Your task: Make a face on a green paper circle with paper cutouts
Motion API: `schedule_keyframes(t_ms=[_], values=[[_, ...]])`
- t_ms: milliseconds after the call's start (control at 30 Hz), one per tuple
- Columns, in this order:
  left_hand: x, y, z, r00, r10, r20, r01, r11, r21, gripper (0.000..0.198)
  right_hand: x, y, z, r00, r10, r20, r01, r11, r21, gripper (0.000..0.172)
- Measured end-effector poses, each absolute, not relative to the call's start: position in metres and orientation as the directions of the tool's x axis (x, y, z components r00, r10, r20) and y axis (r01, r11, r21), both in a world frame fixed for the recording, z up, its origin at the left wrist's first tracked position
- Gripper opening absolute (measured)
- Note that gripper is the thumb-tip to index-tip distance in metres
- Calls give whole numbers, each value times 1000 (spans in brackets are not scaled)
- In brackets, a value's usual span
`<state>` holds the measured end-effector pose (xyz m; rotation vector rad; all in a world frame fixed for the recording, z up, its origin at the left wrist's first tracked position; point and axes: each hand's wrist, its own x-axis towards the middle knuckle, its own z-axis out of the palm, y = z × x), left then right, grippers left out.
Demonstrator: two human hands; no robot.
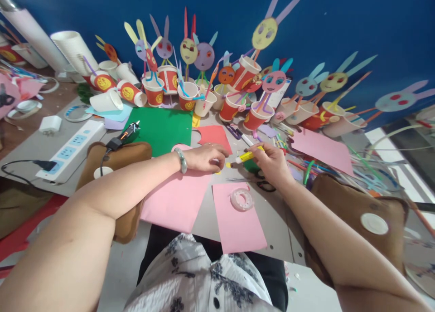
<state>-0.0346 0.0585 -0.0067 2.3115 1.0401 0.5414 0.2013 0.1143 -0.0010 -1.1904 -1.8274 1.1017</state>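
My right hand point(270, 163) grips a yellow glue stick point(248, 156) and points its white tip left at a small yellow paper bit on the grey table. My left hand point(206, 158), with a pale bead bracelet at the wrist, lies fingers curled on the edge of a pink paper sheet point(175, 201), pinching something small that I cannot make out. A second pink sheet point(238, 219) lies nearer to me with a clear tape roll point(242, 199) on it. Black scissors point(261, 182) lie just under my right wrist.
Rows of paper cups with paper rabbit faces point(190, 83) fill the back of the table against a blue wall. A green sheet point(163, 128) and a red sheet point(214, 135) lie beyond my hands. A white power strip point(73, 148) and glue gun point(124, 136) sit left; straws point(306, 167) right.
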Motion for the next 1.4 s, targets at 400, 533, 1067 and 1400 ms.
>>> schedule_keyframes(t_ms=[400,533,1067,1400], values=[[-39,59,-7,710,686,158,558,-685,468,24,196,101,-2,-466,839,281,449,498,-742,21],[-38,57,-6,725,670,160,563,-710,423,23,195,100,-2,-437,850,294,414,481,-773,30],[-38,55,1,715,691,103,588,-675,445,27,194,105,-15,-583,811,-38,108,31,-994,45],[-39,55,2,727,681,90,589,-685,430,28,194,105,-11,-594,801,-72,58,-46,-997,43]])
